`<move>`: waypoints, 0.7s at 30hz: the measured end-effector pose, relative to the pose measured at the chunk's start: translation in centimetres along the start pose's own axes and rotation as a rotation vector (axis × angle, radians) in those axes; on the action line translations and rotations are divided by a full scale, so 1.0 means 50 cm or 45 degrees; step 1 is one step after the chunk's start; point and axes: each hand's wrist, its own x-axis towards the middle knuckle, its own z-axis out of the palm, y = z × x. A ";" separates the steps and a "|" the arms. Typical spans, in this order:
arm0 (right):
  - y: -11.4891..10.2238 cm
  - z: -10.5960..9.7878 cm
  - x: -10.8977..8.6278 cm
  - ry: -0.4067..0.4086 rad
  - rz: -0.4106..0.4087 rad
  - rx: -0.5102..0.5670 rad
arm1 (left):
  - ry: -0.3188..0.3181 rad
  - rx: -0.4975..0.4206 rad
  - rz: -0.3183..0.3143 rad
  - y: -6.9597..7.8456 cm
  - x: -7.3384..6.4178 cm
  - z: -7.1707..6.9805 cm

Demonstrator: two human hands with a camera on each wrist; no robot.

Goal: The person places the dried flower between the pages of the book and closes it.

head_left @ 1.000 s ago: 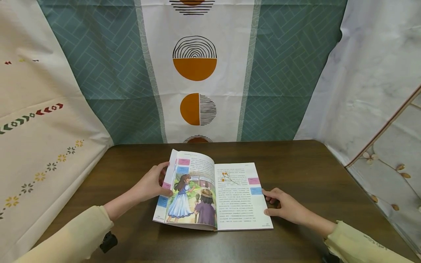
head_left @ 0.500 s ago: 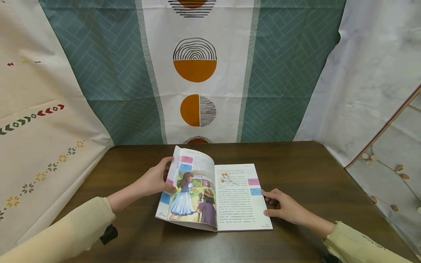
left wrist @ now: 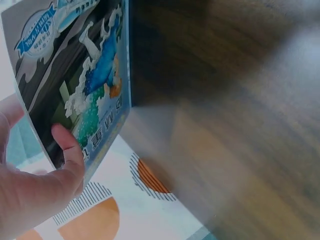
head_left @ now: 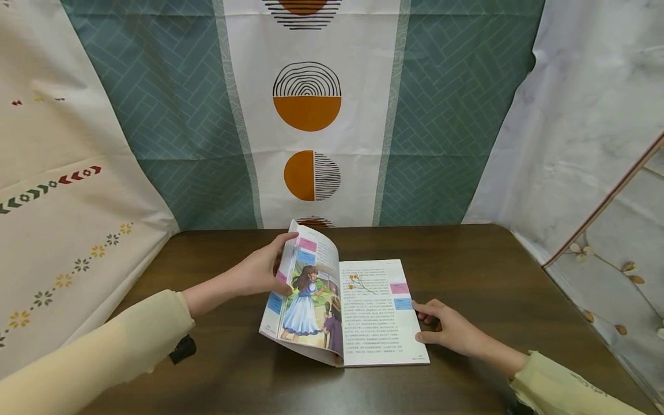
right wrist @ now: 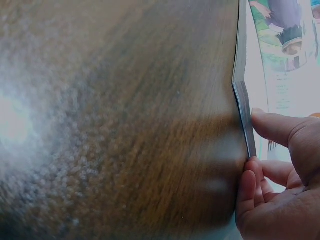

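Observation:
An open book (head_left: 381, 331) lies on the brown table, its left half raised and curving up from the spine. My left hand (head_left: 261, 270) grips that raised half by its outer edge, thumb on the page side. In the left wrist view the colourful illustrated cover (left wrist: 75, 75) faces the camera, with fingers touching it. My right hand (head_left: 450, 329) pinches the right edge of the book; in the right wrist view the thumb (right wrist: 277, 127) is on top and the fingers are at the underside. A thin sprig with orange blossoms (head_left: 355, 280) shows on the right page; whether printed or loose, I cannot tell.
The dark wooden table (head_left: 451, 259) extends around the book. Behind it hangs a green and white patterned cloth (head_left: 321, 132). A cream embroidered cloth (head_left: 57, 230) is at the left, a pale marbled covering (head_left: 586, 144) at the right.
My left hand has moved right and upward, lifting the book's left half more steeply towards the spine. The right hand and the right page stay nearly where they were.

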 end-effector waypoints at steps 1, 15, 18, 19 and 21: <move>0.000 0.000 0.000 0.000 0.002 0.001 | -0.018 0.023 -0.002 0.003 0.003 -0.001; -0.003 0.003 -0.003 0.011 0.011 0.004 | -0.108 0.325 0.081 0.031 0.025 -0.025; 0.000 0.005 -0.003 0.018 0.017 0.005 | -0.105 0.322 0.088 0.029 0.026 -0.026; 0.000 0.005 -0.002 0.019 0.015 0.005 | -0.104 0.315 0.094 0.028 0.025 -0.026; 0.000 0.004 -0.002 0.022 0.013 0.008 | -0.093 0.295 0.093 0.023 0.024 -0.024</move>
